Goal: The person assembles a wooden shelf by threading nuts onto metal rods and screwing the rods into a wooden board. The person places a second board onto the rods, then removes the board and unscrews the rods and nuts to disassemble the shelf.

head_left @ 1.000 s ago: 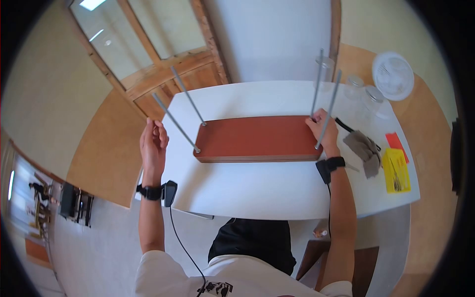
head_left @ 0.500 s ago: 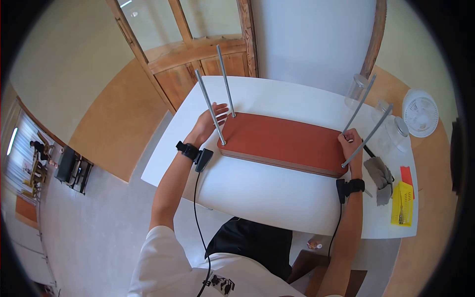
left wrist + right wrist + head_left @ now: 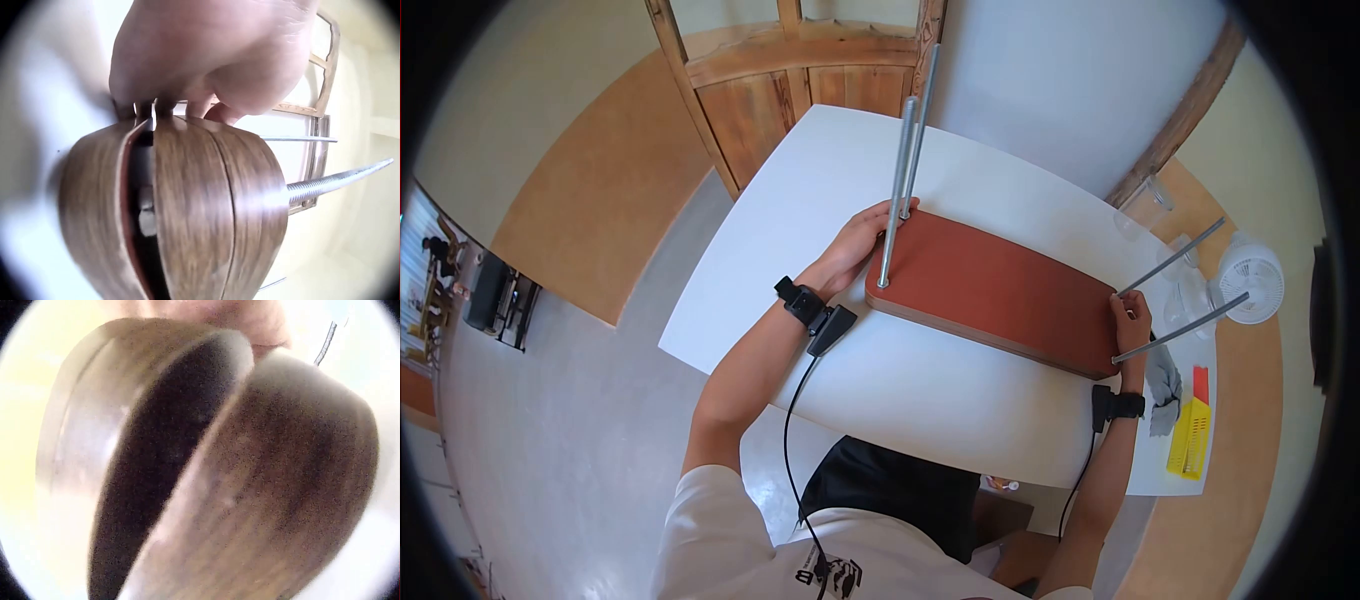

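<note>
A stack of red-brown boards (image 3: 1000, 285) with wood-grain edges lies aslant on the white table (image 3: 740, 270). Threaded metal rods (image 3: 895, 190) stand up from its corners. My left hand (image 3: 862, 245) holds the stack's left end, the fingers reaching past the far corner beside a rod. In the left wrist view those fingertips are hidden behind the edge; a gap between the boards shows a nut (image 3: 147, 219). With my right hand (image 3: 1133, 320) I grip the right end between the two rods there. The right wrist view shows a wide dark gap between the boards (image 3: 269, 481).
Beyond the right end are clear jars (image 3: 1145, 205), a white round fan-like object (image 3: 1250, 283), a grey cloth (image 3: 1165, 390), a red piece (image 3: 1200, 383) and a yellow basket (image 3: 1190, 440). A wooden door (image 3: 800, 100) stands behind the table. Cables hang from both wrist cameras.
My left hand has come from the air left of the stack onto its left end. The right hand stays at the right end. The head view has turned, so the stack appears further right and slanted.
</note>
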Motion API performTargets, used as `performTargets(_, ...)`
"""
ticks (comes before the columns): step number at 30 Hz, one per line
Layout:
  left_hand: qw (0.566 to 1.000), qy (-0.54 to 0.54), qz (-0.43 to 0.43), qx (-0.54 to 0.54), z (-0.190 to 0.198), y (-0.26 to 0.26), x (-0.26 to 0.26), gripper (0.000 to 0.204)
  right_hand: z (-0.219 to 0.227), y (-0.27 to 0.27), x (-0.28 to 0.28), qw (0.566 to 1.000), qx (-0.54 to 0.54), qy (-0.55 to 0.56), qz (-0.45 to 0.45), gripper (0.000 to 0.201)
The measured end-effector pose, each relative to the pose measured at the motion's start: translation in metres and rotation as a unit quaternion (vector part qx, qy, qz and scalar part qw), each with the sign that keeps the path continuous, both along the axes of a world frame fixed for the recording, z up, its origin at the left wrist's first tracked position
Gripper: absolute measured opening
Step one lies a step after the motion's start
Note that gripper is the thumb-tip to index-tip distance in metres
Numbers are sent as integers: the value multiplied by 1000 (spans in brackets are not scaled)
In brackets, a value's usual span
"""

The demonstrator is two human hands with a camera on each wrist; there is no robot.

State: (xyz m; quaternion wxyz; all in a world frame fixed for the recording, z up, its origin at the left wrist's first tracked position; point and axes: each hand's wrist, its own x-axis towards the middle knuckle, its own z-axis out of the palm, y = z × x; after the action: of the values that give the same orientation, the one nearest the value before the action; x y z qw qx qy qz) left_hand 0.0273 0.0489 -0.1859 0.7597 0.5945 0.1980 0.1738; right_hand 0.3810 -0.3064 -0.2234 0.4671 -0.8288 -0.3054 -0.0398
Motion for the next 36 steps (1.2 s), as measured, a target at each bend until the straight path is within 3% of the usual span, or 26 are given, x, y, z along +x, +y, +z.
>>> performTargets(13,999,10,31,-30,-1,-5,-1,56,8,3,-11,999,-4,-9,31,16)
performTargets(31,998,16,35,-43,3,-11,0,51,8,-1,-9,999,-44,13,-4,18)
performTargets(36,998,14,35,-42,3,-11,1,50,3,0,-6,1000,2,-14,12,15)
